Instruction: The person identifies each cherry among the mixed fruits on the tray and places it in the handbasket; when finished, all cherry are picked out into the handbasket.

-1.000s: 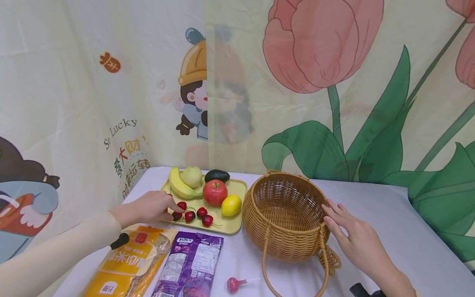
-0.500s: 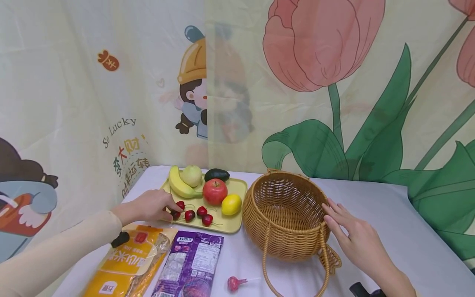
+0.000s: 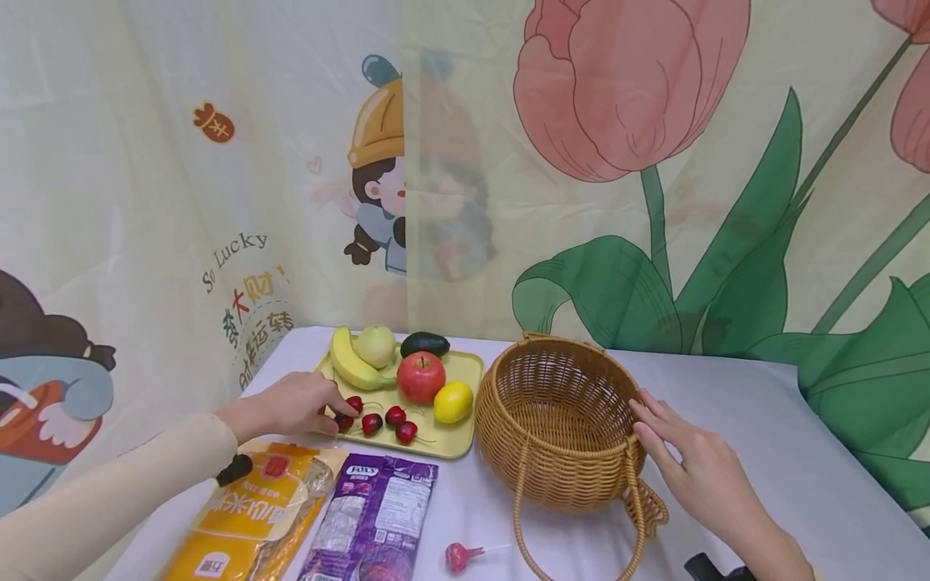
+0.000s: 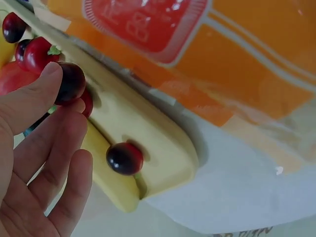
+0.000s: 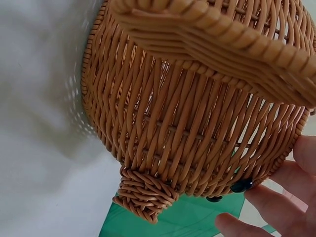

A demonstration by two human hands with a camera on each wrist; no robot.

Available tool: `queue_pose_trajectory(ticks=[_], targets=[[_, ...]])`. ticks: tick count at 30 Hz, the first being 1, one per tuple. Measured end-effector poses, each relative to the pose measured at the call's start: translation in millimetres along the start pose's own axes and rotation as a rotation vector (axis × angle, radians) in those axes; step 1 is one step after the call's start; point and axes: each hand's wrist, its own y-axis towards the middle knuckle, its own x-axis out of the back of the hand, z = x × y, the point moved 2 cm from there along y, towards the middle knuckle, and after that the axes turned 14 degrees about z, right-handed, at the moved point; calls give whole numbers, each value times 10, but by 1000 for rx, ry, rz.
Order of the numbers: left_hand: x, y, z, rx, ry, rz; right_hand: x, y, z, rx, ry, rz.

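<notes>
At the front left corner of the yellow tray (image 3: 458,445), my left hand (image 3: 301,403) pinches a dark red cherry (image 4: 72,85) between thumb and fingertips. Several more cherries lie close by, one of them a lone cherry (image 4: 124,158) near the tray's corner beside the banana (image 3: 356,363). Behind them are a pale green round fruit (image 3: 376,345), a red apple (image 3: 421,377), a yellow lemon (image 3: 454,402) and a dark oval fruit (image 3: 425,344). My right hand (image 3: 690,456) rests its extended fingers on the right rim of the round wicker basket (image 3: 559,476).
An orange food bag (image 3: 247,516) and a purple candy bag (image 3: 374,516) lie in front of the tray. A pink lollipop (image 3: 459,557) is to their right, near the basket's lowered handle (image 3: 517,524). A printed curtain (image 3: 450,161) hangs behind the table.
</notes>
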Motion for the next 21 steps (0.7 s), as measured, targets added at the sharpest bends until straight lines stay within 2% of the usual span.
queue_pose_trajectory(ticks=[3,6,13,17,21], targets=[[57,-43,-2,21,-3,-5,-5,4,-7,1,1,11],[173,-106,-14,29,-8,-8,-7,9,-17,3,3,13],[615,-188,-120,19,-77,40,-10,9,-26,10,3,3],[914,-129,-239,8,-134,97,-17,3,-22,21,-3,-10],[1199,17,-385,-33,-142,122,-29,9,-17,26,-7,-14]])
